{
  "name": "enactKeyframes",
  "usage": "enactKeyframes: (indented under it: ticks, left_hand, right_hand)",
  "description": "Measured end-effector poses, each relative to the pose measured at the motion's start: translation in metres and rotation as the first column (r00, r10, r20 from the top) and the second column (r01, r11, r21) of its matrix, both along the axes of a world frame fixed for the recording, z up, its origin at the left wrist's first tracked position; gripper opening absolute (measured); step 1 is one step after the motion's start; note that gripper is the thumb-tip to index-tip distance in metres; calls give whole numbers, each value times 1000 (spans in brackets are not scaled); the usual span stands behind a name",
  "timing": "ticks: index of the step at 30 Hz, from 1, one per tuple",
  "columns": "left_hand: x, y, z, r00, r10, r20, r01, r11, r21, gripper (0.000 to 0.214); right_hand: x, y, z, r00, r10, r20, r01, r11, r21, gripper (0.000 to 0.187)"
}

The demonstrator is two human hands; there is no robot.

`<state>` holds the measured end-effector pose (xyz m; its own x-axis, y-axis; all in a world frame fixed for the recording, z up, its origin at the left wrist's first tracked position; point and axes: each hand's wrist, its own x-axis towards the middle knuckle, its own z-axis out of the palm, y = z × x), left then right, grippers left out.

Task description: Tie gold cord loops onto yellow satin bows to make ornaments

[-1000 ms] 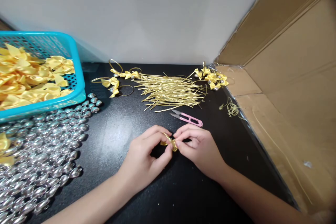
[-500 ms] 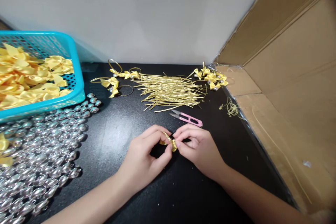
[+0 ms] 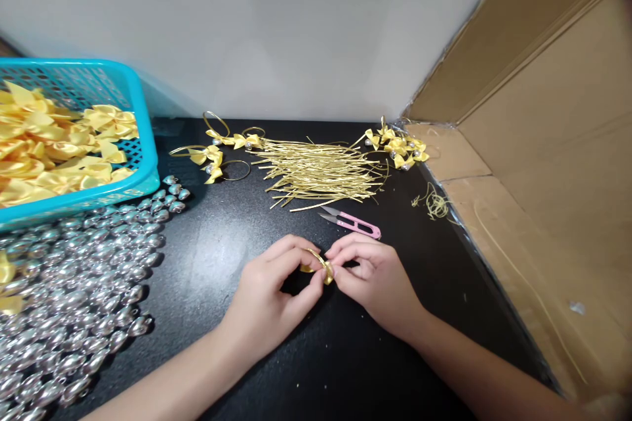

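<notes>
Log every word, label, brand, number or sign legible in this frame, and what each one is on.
None: no word, label, brand, number or sign can be read here.
The pink snips show no legible marking; anything small on them would be too fine to make out.
The blue basket, the cardboard and the visible part of the yellow bow show no lettering.

The left hand and right hand are pinching a gold-corded yellow bow over the black desk; pink snips are lying just beside gold strands.
</notes>
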<state>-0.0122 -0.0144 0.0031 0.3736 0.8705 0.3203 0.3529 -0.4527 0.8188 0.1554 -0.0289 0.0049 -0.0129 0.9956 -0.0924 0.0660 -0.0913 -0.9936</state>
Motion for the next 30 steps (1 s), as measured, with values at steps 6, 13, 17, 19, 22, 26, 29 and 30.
enactKeyframes:
  ticks: [6, 13, 17, 19, 22, 26, 29, 30]
  left_hand:
    - [0, 0, 0, 1000, -8, -7, 8, 1000, 9, 13]
    - [0, -1, 2, 1000, -5, -21, 6, 999, 49, 13]
    - [0, 0, 2, 999, 1, -35, 1, 998, 68, 12]
    - [0, 0, 2, 999, 5, -42, -3, 998, 69, 12]
    - [0, 1, 1, 998, 12, -55, -9, 998, 58, 13]
    - [1, 1, 2, 998, 10, -59, -7, 999, 45, 14]
    - [2, 2, 4, 999, -6, -49, 7, 1000, 20, 16]
    - [2, 1, 4, 999, -13, -46, 13, 1000, 8, 16]
  right_hand:
    - [0, 0, 0, 1000, 3, 3, -3, 1000, 4, 8]
    - [-1, 0, -1, 1000, 1, 10, -1, 1000, 6, 9]
    - [-1, 0, 0, 999, 5, 53, -6, 1000, 24, 10]
    - [-1, 0, 0, 997, 8, 80, -11, 999, 34, 11]
    - [-2, -1, 1, 993, 32, 115, -37, 998, 46, 10]
    - [-3, -2, 0, 989, 58, 137, -66, 996, 57, 10]
    - [-3, -2, 0, 989, 64, 133, -74, 994, 76, 10]
    - [-3, -2, 1, 990, 64, 129, -75, 994, 84, 10]
